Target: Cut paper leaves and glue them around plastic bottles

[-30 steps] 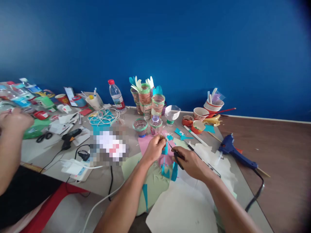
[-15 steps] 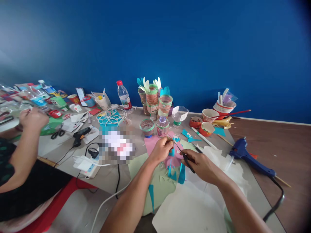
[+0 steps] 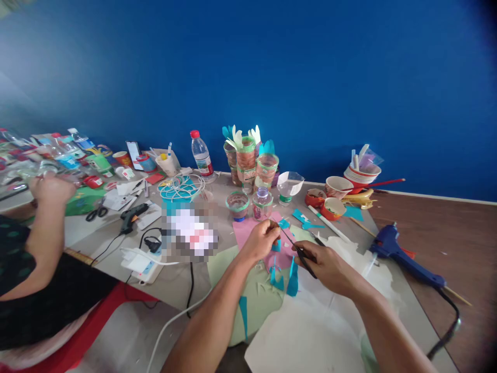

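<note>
My left hand (image 3: 261, 241) is closed in a pinch over the pink paper (image 3: 244, 232). Whatever lies between its fingertips is too small to make out; a bit of blue paper (image 3: 276, 246) shows just below them. In my right hand (image 3: 324, 261) is a slim dark pointed tool (image 3: 288, 237), its thin tip reaching up and left to my left fingertips. Its exact kind is unclear. Under both hands are blue paper scraps (image 3: 292, 277), a pale green sheet (image 3: 256, 305) and white paper (image 3: 306, 331).
Behind my hands stand decorated cups with paper petals (image 3: 246, 155), a small bottle (image 3: 262, 202) and a water bottle (image 3: 201, 155). A blue glue gun (image 3: 404, 254) lies right. At left are a black glue gun (image 3: 132, 216), a power strip (image 3: 145, 267) and a co-worker's arm (image 3: 46, 233).
The whole view has shifted slightly, so things sit a little further right and lower. Both my hands keep nearly the same pose, with the tool tip still at my left fingertips.
</note>
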`<state>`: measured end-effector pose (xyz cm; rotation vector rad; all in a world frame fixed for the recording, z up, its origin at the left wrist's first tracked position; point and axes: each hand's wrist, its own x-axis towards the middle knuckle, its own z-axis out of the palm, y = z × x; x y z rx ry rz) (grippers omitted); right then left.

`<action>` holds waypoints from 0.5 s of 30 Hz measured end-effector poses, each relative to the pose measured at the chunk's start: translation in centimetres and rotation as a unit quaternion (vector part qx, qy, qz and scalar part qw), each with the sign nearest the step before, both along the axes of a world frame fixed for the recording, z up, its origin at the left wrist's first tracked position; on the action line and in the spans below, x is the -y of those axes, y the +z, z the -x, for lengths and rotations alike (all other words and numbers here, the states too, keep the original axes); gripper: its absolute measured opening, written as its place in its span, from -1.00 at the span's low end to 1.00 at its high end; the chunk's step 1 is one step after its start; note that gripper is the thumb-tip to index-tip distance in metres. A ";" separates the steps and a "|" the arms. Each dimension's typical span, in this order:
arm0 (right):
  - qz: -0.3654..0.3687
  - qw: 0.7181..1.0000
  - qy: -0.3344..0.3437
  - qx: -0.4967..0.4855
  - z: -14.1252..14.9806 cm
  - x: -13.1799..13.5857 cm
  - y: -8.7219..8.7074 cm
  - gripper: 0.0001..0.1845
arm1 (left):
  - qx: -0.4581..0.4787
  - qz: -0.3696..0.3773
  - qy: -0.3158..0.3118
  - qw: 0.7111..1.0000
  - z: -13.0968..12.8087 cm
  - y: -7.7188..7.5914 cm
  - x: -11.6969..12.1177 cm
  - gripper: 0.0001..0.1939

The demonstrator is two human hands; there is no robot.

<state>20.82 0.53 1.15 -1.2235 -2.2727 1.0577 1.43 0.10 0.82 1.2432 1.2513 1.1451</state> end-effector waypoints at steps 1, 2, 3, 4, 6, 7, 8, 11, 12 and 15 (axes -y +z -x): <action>0.003 1.000 -0.003 0.000 0.0 -0.1 -0.1 -0.76 | 0.005 0.001 0.002 1.000 0.0 0.0 0.0 -0.83; 0.007 1.000 -0.007 0.000 0.0 -0.1 -0.3 -0.76 | 0.013 0.003 0.006 1.000 0.0 0.0 0.0 -0.83; 0.012 1.000 -0.012 0.000 0.0 -0.2 -0.4 -0.75 | 0.023 0.009 0.012 1.000 -0.1 0.1 0.0 -0.83; 0.017 1.000 -0.020 -0.004 0.1 -0.3 -0.6 -0.74 | 0.034 0.015 0.020 0.999 -0.1 0.1 0.0 -0.84; 0.022 0.998 -0.044 -0.028 0.2 -0.5 -0.8 -0.71 | 0.062 0.029 0.035 0.997 -0.4 0.3 0.1 -0.87; 0.025 0.997 -0.061 -0.048 0.2 -0.6 -0.8 -0.69 | 0.078 0.033 0.041 0.996 -0.5 0.3 0.1 -0.88; 0.030 0.993 -0.082 -0.073 0.2 -0.7 -0.8 -0.67 | 0.093 0.036 0.043 0.994 -0.7 0.4 0.2 -0.89; 0.065 0.973 -0.151 -0.163 0.4 -0.7 -0.2 -0.57 | 0.135 0.045 0.032 0.989 -0.9 0.4 0.2 -0.85; 0.080 0.964 -0.167 -0.192 0.5 -0.7 0.2 -0.55 | 0.147 0.048 0.025 0.988 -1.0 0.3 0.3 -0.83; 0.111 0.943 -0.175 -0.259 0.7 -0.3 1.4 -0.54 | 0.171 0.053 0.005 0.984 -0.9 -0.1 0.3 -0.74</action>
